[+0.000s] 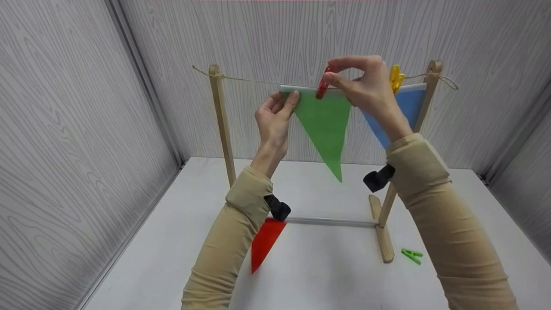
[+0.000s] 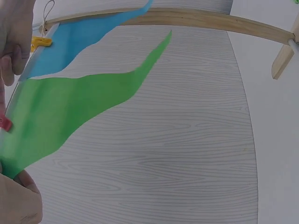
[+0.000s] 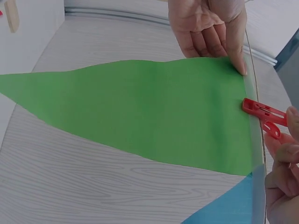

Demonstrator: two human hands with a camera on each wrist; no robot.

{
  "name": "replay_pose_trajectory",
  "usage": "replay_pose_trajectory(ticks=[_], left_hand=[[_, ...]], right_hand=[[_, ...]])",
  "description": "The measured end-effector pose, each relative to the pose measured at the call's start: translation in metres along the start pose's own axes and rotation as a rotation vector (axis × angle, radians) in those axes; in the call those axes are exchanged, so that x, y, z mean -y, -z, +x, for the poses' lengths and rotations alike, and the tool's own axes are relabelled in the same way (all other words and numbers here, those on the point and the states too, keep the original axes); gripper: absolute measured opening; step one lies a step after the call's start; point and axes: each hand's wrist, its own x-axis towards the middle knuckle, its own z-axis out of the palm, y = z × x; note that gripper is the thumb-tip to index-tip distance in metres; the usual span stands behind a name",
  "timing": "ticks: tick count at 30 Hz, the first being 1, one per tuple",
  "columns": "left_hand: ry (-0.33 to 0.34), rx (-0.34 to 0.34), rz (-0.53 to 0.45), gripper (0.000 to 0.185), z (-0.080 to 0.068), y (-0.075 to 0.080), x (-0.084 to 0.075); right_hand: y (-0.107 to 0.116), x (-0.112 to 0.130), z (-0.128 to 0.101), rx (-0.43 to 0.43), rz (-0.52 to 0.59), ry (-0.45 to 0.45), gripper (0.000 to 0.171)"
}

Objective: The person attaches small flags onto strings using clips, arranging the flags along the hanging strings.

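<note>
A green pennant [image 1: 326,125] hangs point-down along a thin string [image 1: 249,80]. At its top left corner my left hand [image 1: 275,116] pinches the white-edged cloth between thumb and fingers. My right hand [image 1: 366,84] holds a red clothespin [image 1: 322,86] by its handle ends, with the clip's tip over the pennant's upper edge. In the right wrist view the red clothespin [image 3: 262,111] straddles that white edge and the string. Right of it a blue pennant [image 1: 411,105] hangs, with a yellow clothespin [image 1: 396,79] at its top; my right hand partly covers this pennant.
Two wooden posts hold the string, the left post [image 1: 221,125] and the right post [image 1: 426,101]. A pale rod [image 1: 331,221] runs low to the right wooden foot [image 1: 384,241]. On the white table lie a red pennant [image 1: 267,243], partly behind the left sleeve, and a green clothespin [image 1: 412,255].
</note>
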Motion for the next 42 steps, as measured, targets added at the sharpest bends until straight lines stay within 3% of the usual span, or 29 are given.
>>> replay_pose_trajectory(ticks=[20, 30, 42], left_hand=[[0.004, -0.019, 0.016, 0.026, 0.0, 0.001, -0.001], [0.034, -0.02, 0.05, 0.034, 0.0, 0.004, 0.001], [0.05, -0.012, 0.036, 0.043, 0.0, 0.013, 0.007]], right_hand=[[-0.002, 0.001, -0.003, -0.022, 0.053, -0.04, 0.032], [-0.001, -0.002, -0.008, -0.017, 0.148, -0.043, 0.035], [-0.004, -0.003, -0.013, -0.061, 0.143, -0.029, 0.035]])
